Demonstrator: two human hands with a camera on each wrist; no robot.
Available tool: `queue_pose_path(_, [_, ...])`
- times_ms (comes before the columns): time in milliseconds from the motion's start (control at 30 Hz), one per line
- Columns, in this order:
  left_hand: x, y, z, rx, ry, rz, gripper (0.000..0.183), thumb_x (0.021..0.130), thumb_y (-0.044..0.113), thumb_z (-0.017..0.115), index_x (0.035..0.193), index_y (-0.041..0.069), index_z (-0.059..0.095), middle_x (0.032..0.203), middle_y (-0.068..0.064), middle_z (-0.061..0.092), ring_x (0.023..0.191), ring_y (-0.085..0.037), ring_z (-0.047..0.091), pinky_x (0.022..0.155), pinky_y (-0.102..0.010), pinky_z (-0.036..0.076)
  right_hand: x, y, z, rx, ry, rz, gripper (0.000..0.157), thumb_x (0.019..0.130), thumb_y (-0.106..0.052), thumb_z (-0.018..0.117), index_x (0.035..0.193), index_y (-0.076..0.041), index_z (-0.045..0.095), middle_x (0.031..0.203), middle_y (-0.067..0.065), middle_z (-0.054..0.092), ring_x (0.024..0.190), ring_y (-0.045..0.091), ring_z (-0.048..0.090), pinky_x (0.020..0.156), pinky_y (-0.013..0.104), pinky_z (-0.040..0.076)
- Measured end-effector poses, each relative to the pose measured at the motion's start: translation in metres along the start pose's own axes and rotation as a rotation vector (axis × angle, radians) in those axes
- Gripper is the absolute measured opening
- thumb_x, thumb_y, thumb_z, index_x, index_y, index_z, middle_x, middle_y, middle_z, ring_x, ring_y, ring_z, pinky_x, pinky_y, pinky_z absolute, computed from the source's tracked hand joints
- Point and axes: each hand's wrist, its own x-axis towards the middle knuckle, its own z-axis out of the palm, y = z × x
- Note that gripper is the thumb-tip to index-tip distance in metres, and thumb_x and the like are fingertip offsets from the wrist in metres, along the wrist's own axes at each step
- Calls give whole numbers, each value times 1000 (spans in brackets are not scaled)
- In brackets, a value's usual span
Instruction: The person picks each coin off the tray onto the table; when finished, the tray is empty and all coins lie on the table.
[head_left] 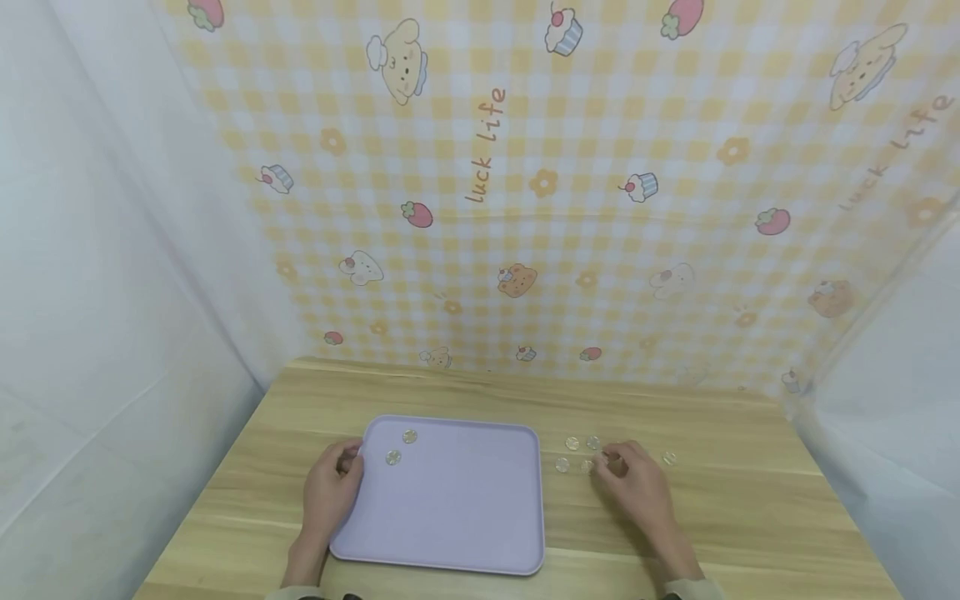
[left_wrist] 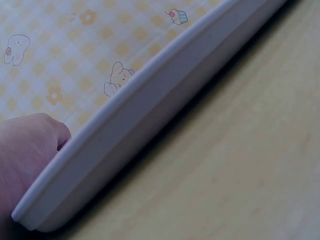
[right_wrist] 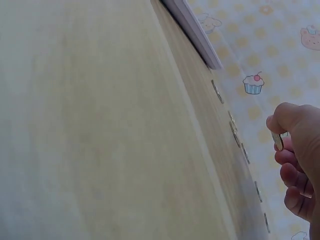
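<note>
My left hand (head_left: 332,490) grips the left rim of a lilac tray (head_left: 457,500) lying on the table. In the left wrist view the hand (left_wrist: 30,152) is partly hidden behind the tray's side wall (left_wrist: 130,125). Two coins, a far one (head_left: 409,436) and a nearer one (head_left: 393,457), lie in the tray's far left part. To the right of the tray, my right hand (head_left: 639,487) is close over the loose coins. Its thumb and index finger pinch a coin (right_wrist: 278,141), plain in the right wrist view, with the other fingers curled below.
Several coins lie on the wooden table (head_left: 735,508) between the tray and my right hand, among them one nearest the tray (head_left: 562,465). Another coin (head_left: 670,458) lies right of that hand. A yellow checked cloth (head_left: 600,250) hangs behind the table, white sheets at both sides.
</note>
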Motion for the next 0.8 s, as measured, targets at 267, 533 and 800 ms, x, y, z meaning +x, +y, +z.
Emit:
queue_pose_path(267, [0, -2, 1, -2, 0, 1, 28, 94, 9, 62, 122, 8, 67, 102, -7, 69, 82, -12, 58, 67, -19, 50, -7, 12, -6, -4, -38, 98, 26, 86, -23, 75, 105, -6, 72, 110, 14, 71, 96, 33, 68, 83, 54, 56])
queue_pose_path(533, [1, -2, 0, 3, 5, -2, 29, 93, 9, 62, 122, 8, 67, 102, -7, 69, 82, -13, 58, 68, -19, 50, -9, 15, -10, -12, -48, 77, 23, 86, -19, 76, 103, -5, 72, 105, 13, 71, 94, 32, 68, 80, 52, 57])
queue_pose_path(800, [0, 1, -1, 12, -5, -12, 29, 94, 10, 62, 122, 7, 66, 101, -8, 69, 83, -14, 58, 66, -19, 49, -10, 21, -8, -55, -91, 129, 27, 88, -24, 73, 106, -4, 71, 109, 15, 70, 99, 34, 68, 85, 54, 56])
